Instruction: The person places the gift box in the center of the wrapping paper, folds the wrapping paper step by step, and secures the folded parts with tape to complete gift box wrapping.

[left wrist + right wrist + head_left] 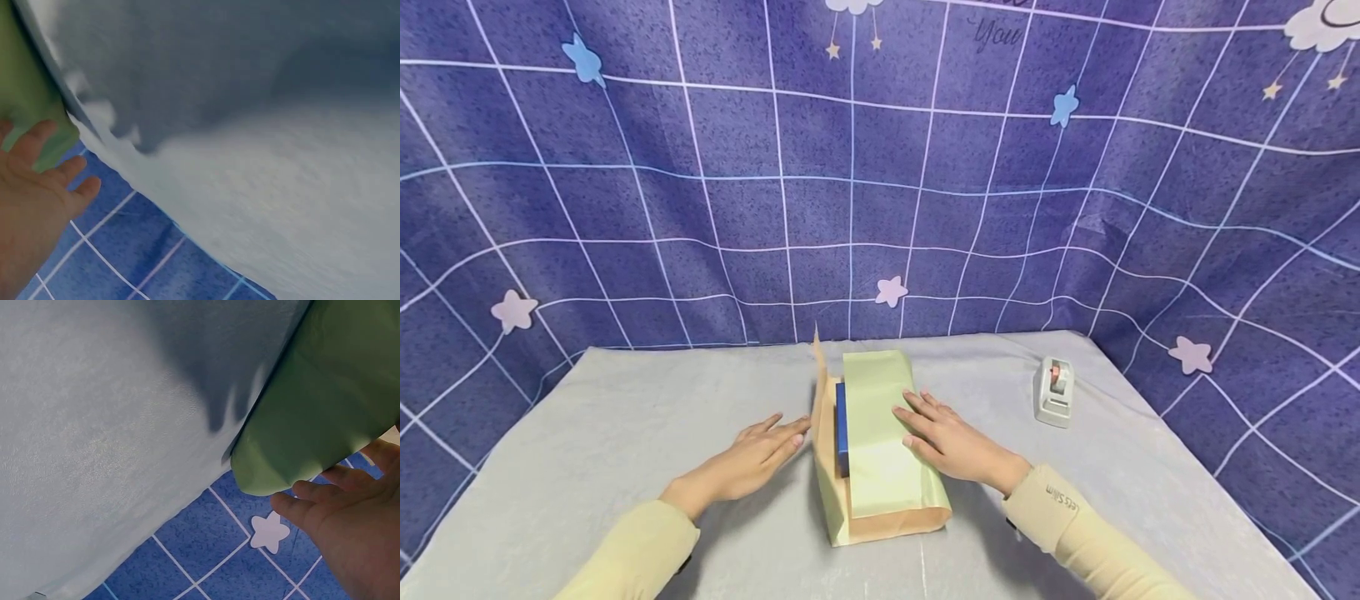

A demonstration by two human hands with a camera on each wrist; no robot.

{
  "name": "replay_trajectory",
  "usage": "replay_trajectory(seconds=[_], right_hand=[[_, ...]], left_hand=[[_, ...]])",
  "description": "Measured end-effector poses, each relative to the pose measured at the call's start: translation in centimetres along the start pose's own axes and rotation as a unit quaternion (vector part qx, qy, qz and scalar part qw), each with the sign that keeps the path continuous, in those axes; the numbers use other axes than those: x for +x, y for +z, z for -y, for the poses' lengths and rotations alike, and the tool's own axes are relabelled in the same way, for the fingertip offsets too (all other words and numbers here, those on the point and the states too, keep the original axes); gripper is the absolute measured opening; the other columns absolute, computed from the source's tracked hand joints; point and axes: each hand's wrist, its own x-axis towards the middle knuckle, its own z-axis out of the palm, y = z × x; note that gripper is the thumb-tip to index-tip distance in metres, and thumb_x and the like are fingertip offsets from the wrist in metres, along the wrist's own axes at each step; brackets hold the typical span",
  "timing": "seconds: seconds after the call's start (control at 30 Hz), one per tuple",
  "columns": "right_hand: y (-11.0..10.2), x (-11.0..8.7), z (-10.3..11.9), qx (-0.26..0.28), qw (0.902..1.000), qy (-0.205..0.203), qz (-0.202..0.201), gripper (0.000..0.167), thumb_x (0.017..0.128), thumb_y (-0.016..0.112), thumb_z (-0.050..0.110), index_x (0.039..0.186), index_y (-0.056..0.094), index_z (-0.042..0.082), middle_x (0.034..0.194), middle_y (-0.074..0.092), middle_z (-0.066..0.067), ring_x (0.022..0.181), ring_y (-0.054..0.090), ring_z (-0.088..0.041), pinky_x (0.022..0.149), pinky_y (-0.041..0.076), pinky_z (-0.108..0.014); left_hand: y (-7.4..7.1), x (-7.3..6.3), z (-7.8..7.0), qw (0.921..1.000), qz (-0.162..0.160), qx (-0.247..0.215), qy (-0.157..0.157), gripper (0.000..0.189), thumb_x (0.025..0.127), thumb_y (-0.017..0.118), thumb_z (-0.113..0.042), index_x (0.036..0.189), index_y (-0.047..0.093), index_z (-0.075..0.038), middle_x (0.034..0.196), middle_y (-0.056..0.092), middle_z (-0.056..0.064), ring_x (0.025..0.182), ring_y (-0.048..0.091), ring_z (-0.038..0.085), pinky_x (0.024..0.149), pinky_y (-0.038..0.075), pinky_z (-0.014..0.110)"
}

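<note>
A sheet of light green wrapping paper (880, 467) with a tan inner side stands in the middle of the table, folded around a blue box (842, 433). Only a narrow strip of the box shows at the left. The left paper flap (822, 417) stands upright. My left hand (748, 457), fingers extended, is at the outside of this flap; in the left wrist view, the hand (37, 194) is beside the green paper (25, 81). My right hand (951, 446) rests with spread fingers on the folded-over paper's right side. In the right wrist view, its fingers (300, 494) lie along the green paper (312, 406).
A white tape dispenser (1055, 392) stands at the right of the table. The table (647, 417) has a pale grey cover, and a blue-purple curtain (820, 208) with a grid and stars hangs behind and at both sides.
</note>
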Motion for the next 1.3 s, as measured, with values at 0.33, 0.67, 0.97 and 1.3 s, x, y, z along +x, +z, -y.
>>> replay_trajectory(seconds=[0.33, 0.67, 0.97, 1.3], right_hand=[[0.0, -0.1, 0.0, 0.001, 1.0, -0.004, -0.003, 0.049, 0.097, 0.04, 0.031, 0.142, 0.034, 0.013, 0.151, 0.021, -0.015, 0.138, 0.017, -0.036, 0.111, 0.02, -0.05], [0.1, -0.1, -0.1, 0.001, 0.9999, -0.007, -0.008, 0.048, 0.097, 0.041, 0.031, 0.142, 0.035, 0.012, 0.15, 0.022, -0.015, 0.137, 0.019, -0.037, 0.11, 0.021, -0.05], [0.1, -0.1, 0.1, -0.003, 0.9998, -0.009, -0.016, 0.048, 0.097, 0.042, 0.03, 0.141, 0.037, 0.012, 0.15, 0.024, -0.016, 0.137, 0.021, -0.037, 0.11, 0.022, -0.05], [0.1, -0.1, 0.0, 0.002, 0.9999, -0.009, -0.014, 0.048, 0.097, 0.042, 0.03, 0.141, 0.036, 0.012, 0.15, 0.023, -0.015, 0.137, 0.02, -0.036, 0.11, 0.021, -0.05]], left_hand=[[0.5, 1.0, -1.5, 0.9998, -0.003, -0.011, 0.015, 0.052, 0.099, 0.025, -0.042, 0.147, 0.017, -0.023, 0.151, 0.023, 0.002, 0.14, 0.012, 0.032, 0.109, 0.011, 0.057], [1.3, 1.9, -2.9, 0.9998, -0.013, 0.01, 0.014, 0.054, 0.098, 0.025, -0.044, 0.147, 0.016, -0.024, 0.154, 0.013, 0.003, 0.141, 0.005, 0.035, 0.108, 0.011, 0.059], [2.1, 2.8, -3.9, 0.9983, -0.042, 0.029, 0.027, 0.057, 0.098, 0.032, -0.042, 0.147, 0.019, -0.017, 0.153, 0.016, 0.005, 0.139, 0.01, 0.039, 0.108, 0.013, 0.058], [1.8, 4.8, -3.9, 0.9988, -0.038, -0.015, -0.028, 0.061, 0.098, 0.026, -0.045, 0.148, 0.008, -0.016, 0.154, 0.009, 0.013, 0.139, 0.008, 0.04, 0.108, 0.013, 0.06]])
